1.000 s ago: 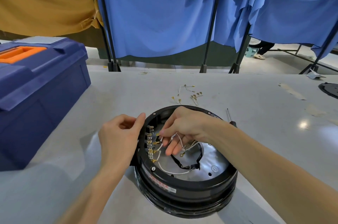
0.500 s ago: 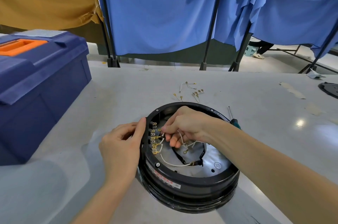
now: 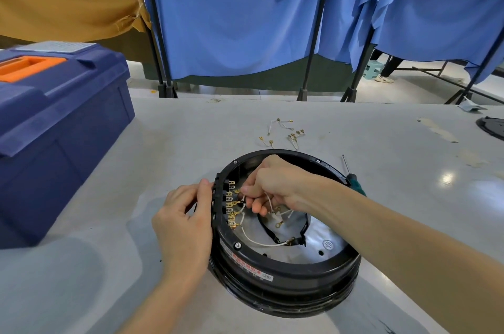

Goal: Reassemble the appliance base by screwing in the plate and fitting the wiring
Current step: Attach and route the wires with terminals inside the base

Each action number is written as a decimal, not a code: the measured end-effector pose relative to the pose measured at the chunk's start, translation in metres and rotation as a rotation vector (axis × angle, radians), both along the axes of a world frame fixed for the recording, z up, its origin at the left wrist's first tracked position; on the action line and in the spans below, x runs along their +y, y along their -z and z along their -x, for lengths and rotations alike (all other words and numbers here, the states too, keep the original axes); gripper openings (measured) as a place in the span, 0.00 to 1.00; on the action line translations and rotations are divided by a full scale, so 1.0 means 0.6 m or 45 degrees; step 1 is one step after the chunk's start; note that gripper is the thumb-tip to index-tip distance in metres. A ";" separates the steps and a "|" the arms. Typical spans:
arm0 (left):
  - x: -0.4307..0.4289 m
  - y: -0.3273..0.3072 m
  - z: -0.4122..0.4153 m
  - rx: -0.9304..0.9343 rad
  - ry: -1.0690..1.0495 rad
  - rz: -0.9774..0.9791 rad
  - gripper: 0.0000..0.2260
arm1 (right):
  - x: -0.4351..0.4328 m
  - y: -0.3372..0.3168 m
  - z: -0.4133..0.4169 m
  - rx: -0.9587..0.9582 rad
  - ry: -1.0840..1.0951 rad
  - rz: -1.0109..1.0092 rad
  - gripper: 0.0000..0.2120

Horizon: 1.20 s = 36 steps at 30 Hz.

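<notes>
A round black appliance base lies open side up on the grey table, with a shiny metal plate inside. A row of brass terminals lines its left inner wall. My left hand grips the base's left rim from outside, thumb on the black connector block. My right hand reaches inside and pinches a white wire at the terminals. Another white wire runs across the plate to a black cable loop.
Loose white wires with brass lugs lie on the table beyond the base. A green-handled screwdriver rests to its right. A big blue toolbox stands at left. A black round part sits at the far right edge.
My right hand has curled tighter and moved closer to the terminal row. My left hand has slid up the rim, thumb now on the connector block.
</notes>
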<state>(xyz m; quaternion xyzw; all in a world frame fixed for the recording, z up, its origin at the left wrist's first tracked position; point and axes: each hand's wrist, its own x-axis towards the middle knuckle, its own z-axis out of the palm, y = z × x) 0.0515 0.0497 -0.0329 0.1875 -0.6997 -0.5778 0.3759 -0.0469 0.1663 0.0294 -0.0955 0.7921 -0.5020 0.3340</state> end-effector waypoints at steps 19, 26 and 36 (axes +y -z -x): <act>0.008 0.002 0.005 0.028 -0.043 0.113 0.17 | -0.034 0.003 -0.013 0.045 0.284 -0.025 0.07; 0.003 0.010 0.008 0.041 -0.035 0.128 0.15 | -0.047 0.005 -0.019 0.037 0.380 -0.049 0.11; 0.002 0.012 0.009 0.043 -0.013 0.100 0.15 | -0.047 -0.006 -0.018 -0.009 0.325 -0.139 0.11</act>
